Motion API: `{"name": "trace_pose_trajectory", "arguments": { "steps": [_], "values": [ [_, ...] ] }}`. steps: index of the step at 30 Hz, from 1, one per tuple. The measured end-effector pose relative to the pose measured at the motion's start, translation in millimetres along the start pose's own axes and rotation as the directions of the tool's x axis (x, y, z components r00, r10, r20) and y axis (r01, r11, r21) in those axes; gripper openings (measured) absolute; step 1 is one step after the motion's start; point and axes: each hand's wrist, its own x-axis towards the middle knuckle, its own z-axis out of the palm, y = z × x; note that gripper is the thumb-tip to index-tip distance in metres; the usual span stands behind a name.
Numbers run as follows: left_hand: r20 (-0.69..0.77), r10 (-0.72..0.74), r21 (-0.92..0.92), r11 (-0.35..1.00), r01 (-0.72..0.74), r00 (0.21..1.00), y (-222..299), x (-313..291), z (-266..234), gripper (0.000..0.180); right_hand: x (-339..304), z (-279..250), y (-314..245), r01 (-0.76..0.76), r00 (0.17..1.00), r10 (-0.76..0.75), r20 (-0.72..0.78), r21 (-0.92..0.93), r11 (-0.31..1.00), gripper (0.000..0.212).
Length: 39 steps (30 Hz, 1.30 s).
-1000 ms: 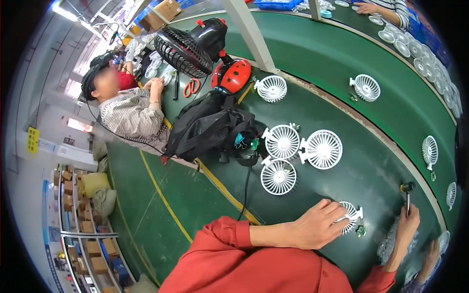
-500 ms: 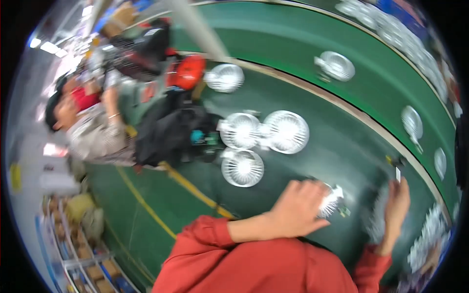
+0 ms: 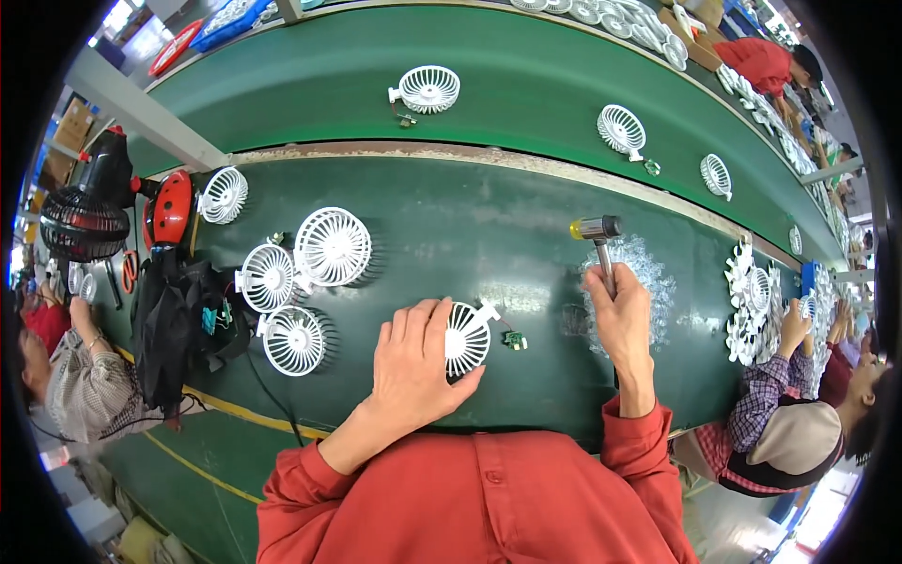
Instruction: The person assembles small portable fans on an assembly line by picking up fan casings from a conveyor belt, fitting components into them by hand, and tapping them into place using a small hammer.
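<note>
Under my left hand (image 3: 413,362) lies a white round fan grille (image 3: 467,336), flat on the dark green bench; the fingers wrap its left side and partly cover it. A small green circuit board (image 3: 513,339) rests beside the grille on its right, below the grille's short neck. My right hand (image 3: 620,315) is closed round the handle of a small hammer (image 3: 596,227). Its head, yellow at one end and black at the other, is raised above the bench. Below that hammer is a whitish, scuffed patch (image 3: 648,282) on the bench surface.
More white fan units (image 3: 334,246) sit together left of my left hand. Beyond a raised ledge, a green conveyor belt (image 3: 526,75) carries spaced fan units. A black bag (image 3: 169,329) hangs at the left edge. White parts (image 3: 752,310) are piled at right, near a seated co-worker (image 3: 799,414).
The view has swung to the right and sharpened. My left hand stays on the fan grille; the right hand still grips the hammer, now plainly visible.
</note>
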Motion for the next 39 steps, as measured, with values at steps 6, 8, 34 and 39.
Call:
{"name": "trace_pose_trajectory", "arguments": {
  "steps": [6,8,34,39],
  "values": [
    [-0.011,0.030,-0.071,0.997,-0.030,0.999,-2,-1,-2,0.080,-1,2,-2,0.029,0.999,-0.029,0.027,0.015,0.999,0.017],
    [-0.012,0.040,-0.092,0.995,-0.041,0.999,-1,0,-3,0.080,0,-1,-3,-0.003,1.000,0.002,0.030,0.054,0.999,0.015],
    [-0.009,0.167,-0.403,0.902,-0.156,0.986,11,17,1,0.084,-15,18,-14,-0.754,0.633,0.007,0.774,0.615,0.229,0.021],
    [-0.018,0.162,-0.417,0.896,-0.155,0.987,9,15,0,0.084,-17,23,-16,-0.771,0.602,0.002,0.798,0.582,0.258,0.022]
  ]
}}
